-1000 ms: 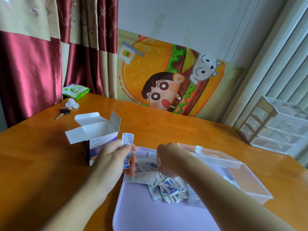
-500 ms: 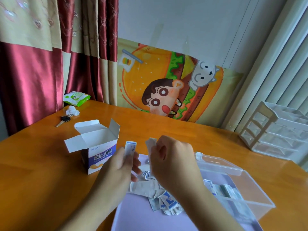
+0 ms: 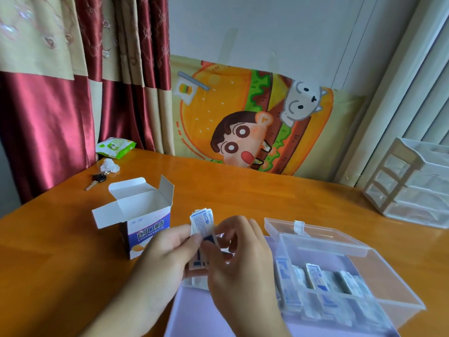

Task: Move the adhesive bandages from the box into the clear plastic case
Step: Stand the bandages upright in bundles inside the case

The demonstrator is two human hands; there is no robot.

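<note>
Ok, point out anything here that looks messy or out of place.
Only small things: a crumpled white tissue lies by the key on the table's far left, and the bandages in the clear case lie jumbled, not stacked.

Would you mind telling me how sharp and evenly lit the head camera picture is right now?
Head view: soft daylight, mild sheen on the orange table; the right hand is motion-blurred, the bandages it shares with the left hand stay legible; wide-angle bending at the edges.

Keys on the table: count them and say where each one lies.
1. A single key with a black head lies at the table's far left, beside crumpled white paper, behind the open box. Others may be hidden.
</note>
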